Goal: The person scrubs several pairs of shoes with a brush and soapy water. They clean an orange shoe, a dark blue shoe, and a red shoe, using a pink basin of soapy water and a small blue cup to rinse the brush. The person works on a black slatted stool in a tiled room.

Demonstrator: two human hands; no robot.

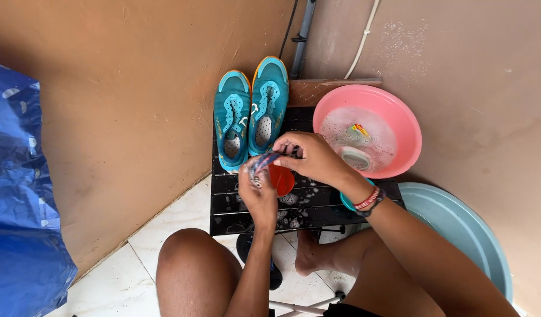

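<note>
The two shoes (250, 114) are teal with orange edges and lighter blue laces. The basin (399, 117) is pink, and the bigger basin (464, 229) is pale blue. The slatted table (305, 205) is black with white foam spots. The plastic sheet (18, 194) is deep blue. The wall (118, 88) is brown, the floor tiles (165, 229) white.

Your way ahead is blocked by the teal shoes (250, 114) and wall; the pink basin (399, 111) crowds the right, while the tabletop (235, 202) front-left lies open.
</note>
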